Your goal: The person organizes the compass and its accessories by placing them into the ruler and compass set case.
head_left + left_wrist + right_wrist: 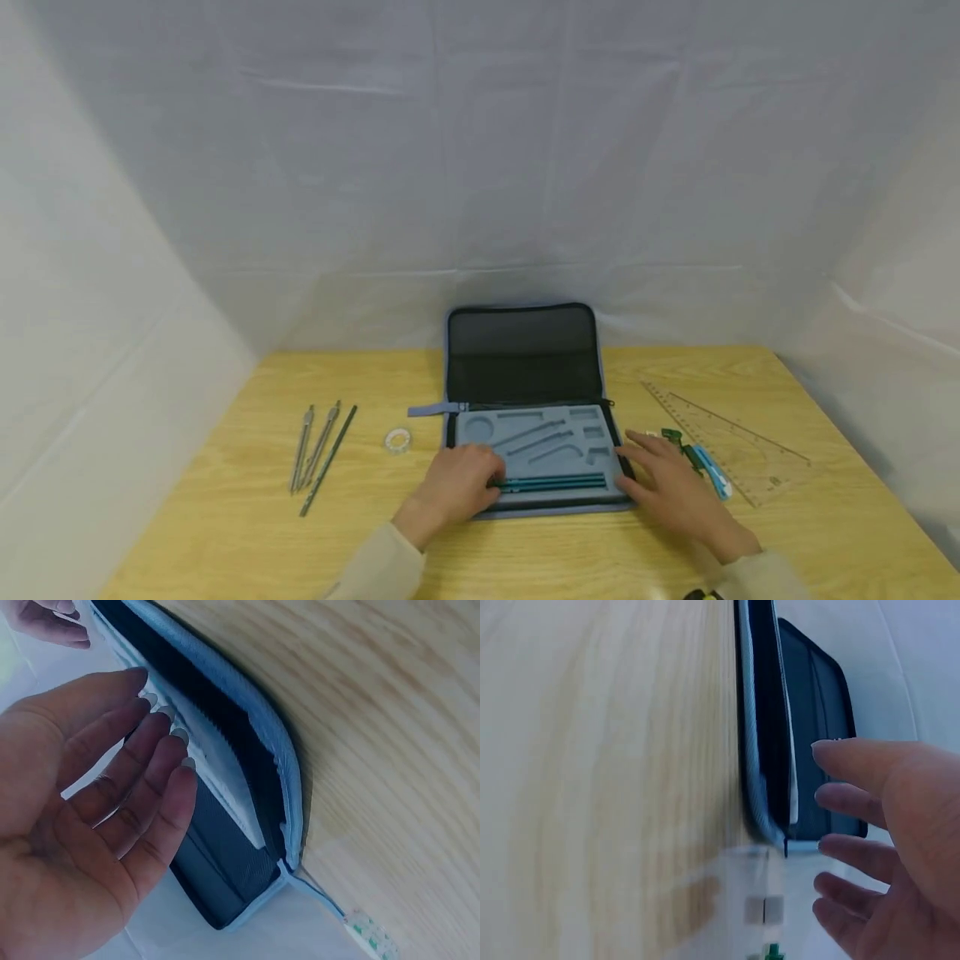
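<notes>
An unzipped case (pixel 523 354) stands with its dark mesh lid raised against the backdrop. Its grey insert (pixel 480 467) has moulded hollows, round, square and tool-shaped. Teal pencils (pixel 555 483) lie in the long slot along the near side. My left hand (pixel 459 485) is over the insert's left front corner, at the pencils' left ends; in the left wrist view its fingers (pixel 161 787) are gently bent, fingertips right at the insert's edge. At the case's right side, my right hand (pixel 671 490) has spread, relaxed fingers, with fingertips close to the rim. Nothing shows in its grasp in the right wrist view.
Left of the case lie two metal compasses (pixel 302 450), a dark pencil (pixel 328 461) and a roll of white tape (pixel 397 440). To the right are clear set squares (pixel 750 442), a blue-and-white cutter (pixel 711 471) and small green pieces (pixel 690 454). White sheets surround the wooden table (pixel 247 517).
</notes>
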Tool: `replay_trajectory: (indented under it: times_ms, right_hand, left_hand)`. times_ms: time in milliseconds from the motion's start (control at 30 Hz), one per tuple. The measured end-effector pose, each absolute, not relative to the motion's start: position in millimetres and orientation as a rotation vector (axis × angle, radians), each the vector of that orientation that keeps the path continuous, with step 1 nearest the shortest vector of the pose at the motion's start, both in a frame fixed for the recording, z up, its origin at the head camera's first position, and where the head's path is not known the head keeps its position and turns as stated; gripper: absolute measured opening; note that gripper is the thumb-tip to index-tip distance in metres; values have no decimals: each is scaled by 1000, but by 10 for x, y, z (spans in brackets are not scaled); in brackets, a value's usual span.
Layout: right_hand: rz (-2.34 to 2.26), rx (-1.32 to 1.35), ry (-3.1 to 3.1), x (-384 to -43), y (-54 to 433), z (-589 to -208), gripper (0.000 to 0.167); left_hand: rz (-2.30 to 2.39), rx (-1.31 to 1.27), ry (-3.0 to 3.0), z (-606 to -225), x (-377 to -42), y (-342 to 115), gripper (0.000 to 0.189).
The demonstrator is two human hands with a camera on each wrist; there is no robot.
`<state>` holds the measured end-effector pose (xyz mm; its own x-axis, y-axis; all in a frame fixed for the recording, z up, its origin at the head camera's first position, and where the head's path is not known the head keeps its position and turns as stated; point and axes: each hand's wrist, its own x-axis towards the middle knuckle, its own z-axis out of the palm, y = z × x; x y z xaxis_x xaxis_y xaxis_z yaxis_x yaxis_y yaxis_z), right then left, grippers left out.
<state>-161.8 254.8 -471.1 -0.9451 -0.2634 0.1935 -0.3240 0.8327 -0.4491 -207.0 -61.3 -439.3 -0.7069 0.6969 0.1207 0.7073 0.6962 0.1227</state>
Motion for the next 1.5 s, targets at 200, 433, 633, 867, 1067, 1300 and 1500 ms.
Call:
replay_trajectory:
  times_ms: [200, 433, 633, 867, 1067, 1300, 1500]
  right_hand:
    - [661, 565, -2838, -1680, 2391, -4648, 17]
    - [601, 573, -2902, -1720, 2271, -4623, 10]
    - [564, 566, -2959, -1772, 2225, -4634, 10]
    - [616, 551, -2979, -1768, 2218, -4601, 10]
    - [668, 505, -3008, -1754, 2206, -4574, 11]
    - [778, 452, -3040, -1770, 2193, -4567, 11]
    - [708, 440, -2918, -1785, 2203, -4598, 10]
  left_hand:
    - [-228, -1146, -2802, -4341, -2029, -742, 8]
    - [-247, -1147, -2823, -4358, -2047, -788, 4]
    - [-234, -1124, -2810, -4400, -2064, -787, 5]
    - [-267, -1118, -2830, -4383, -2071, -797, 5]
    - [-232, -1111, -2819, -4380, -2069, -781, 7]
    - [-217, -1087, -2845, -4379, -2055, -802, 18]
    - [-232, -1036, -2822, -4349, -2046, -866, 16]
